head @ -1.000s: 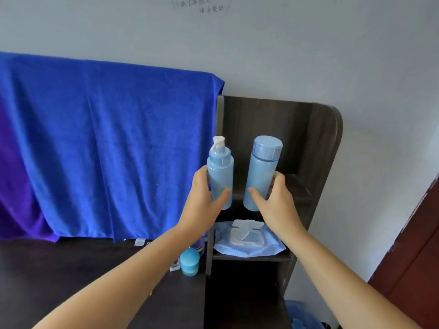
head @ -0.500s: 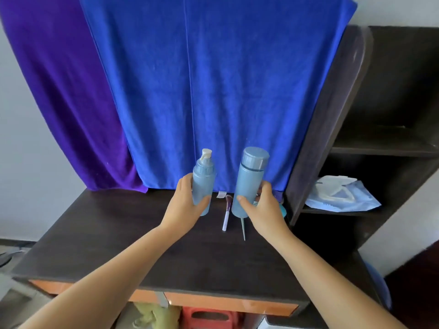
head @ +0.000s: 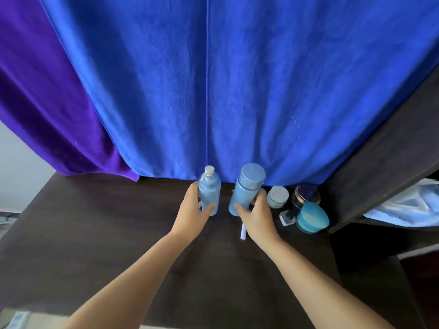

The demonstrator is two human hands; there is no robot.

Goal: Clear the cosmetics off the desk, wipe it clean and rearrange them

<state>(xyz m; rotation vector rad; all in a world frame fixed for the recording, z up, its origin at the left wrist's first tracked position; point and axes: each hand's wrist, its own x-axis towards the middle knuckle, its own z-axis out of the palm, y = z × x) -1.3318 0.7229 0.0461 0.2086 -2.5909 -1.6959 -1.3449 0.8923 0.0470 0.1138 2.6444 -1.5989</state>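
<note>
Both bottles are now arriving from the shelf at the desk's (head: 95,233) back edge (rearranging underway): left hand (head: 192,213) clamping the pump bottle (head: 210,193), right hand (head: 257,216) clamping the capped bottle (head: 247,188).

No words, numbers or signs can be read anywhere. The pump bottle (head: 210,195) and the capped bottle (head: 247,189) show only plain blue sides with no label. The small white jar (head: 277,196), the teal jar (head: 312,217) and the dark jar (head: 306,195) have no print that can be made out. The blue cloth (head: 237,91) and the purple cloth (head: 47,103) are plain, and the desk (head: 95,233) has no writing on it.
</note>
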